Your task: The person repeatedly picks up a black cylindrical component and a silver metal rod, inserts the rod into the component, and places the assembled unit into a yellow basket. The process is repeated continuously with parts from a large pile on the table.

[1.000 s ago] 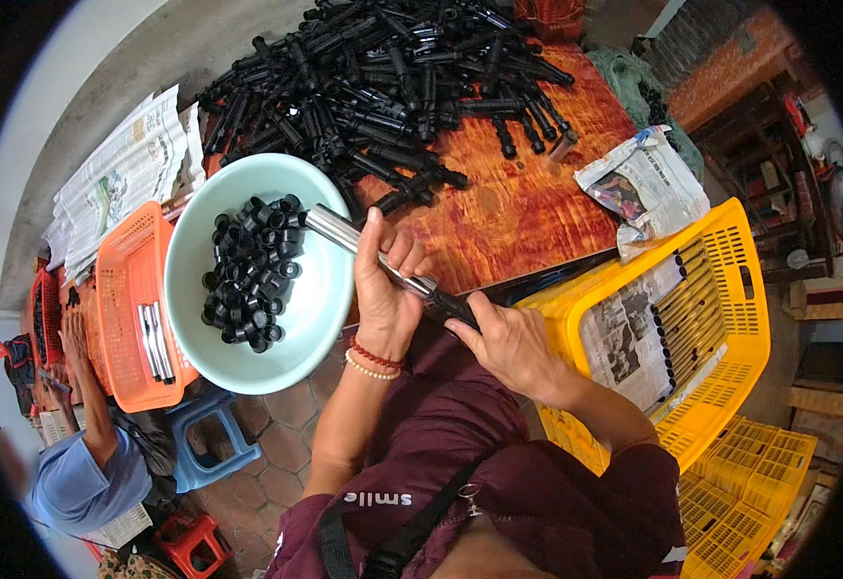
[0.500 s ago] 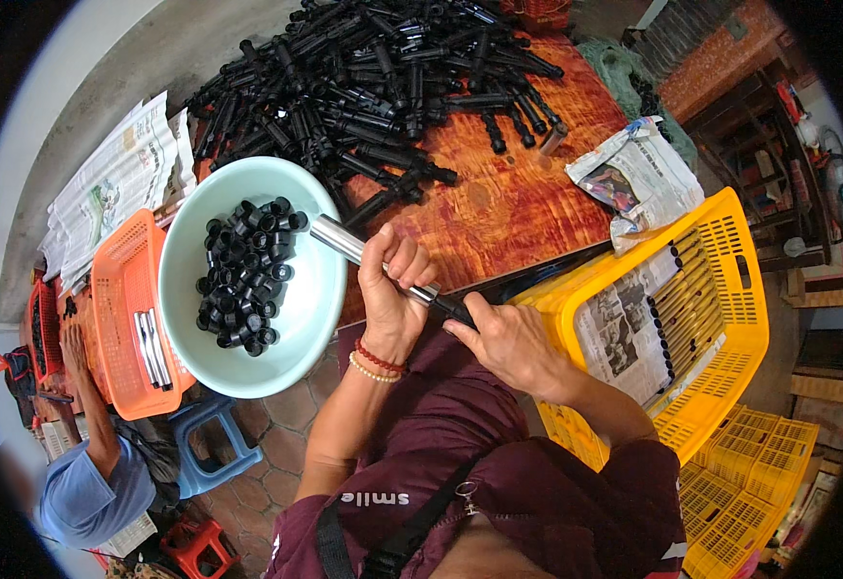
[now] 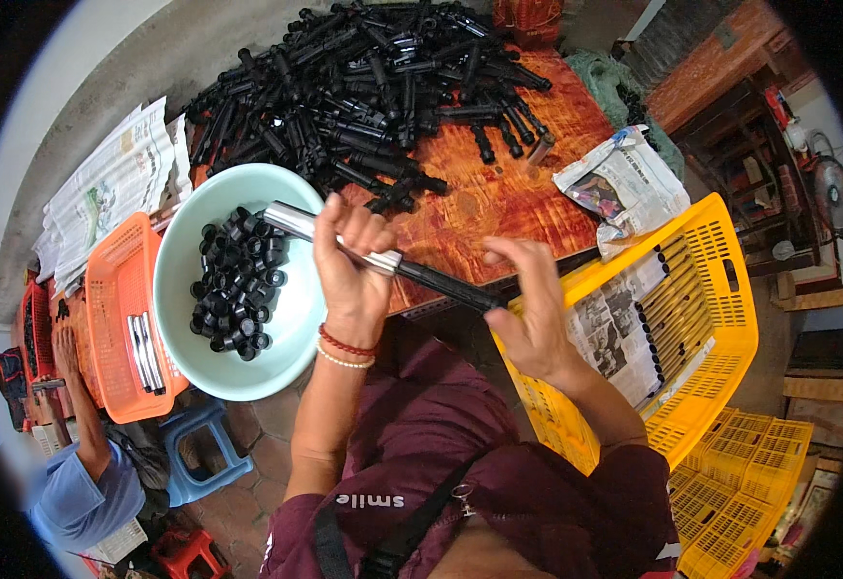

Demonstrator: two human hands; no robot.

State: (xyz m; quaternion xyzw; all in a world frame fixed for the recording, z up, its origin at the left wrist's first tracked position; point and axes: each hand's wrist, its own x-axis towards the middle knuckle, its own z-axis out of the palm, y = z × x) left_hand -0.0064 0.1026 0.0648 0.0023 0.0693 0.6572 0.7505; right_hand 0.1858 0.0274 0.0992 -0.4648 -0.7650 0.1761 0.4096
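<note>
1. Watching remotely, I see the pale basin (image 3: 291, 333) with black caps (image 3: 236, 280).
2. Left hand (image 3: 352, 265) is wrapped around the tube (image 3: 426, 274), long axis slanting: silver end up-left over basin, black end down-right.
3. Behind: reddish table (image 3: 465, 227).
4. Right hand (image 3: 537, 328) is half open; its contact I cannot tell.
5. Rightmost: yellow crate (image 3: 742, 318), fan (image 3: 831, 198).

A blue stool (image 3: 180, 470) and a red stool (image 3: 188, 550) are standing at near left, a fan (image 3: 833, 193) at right.

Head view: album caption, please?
Left hand grips a silver and black rod, right hand open by its black end, near a bowl of black pieces.
</note>
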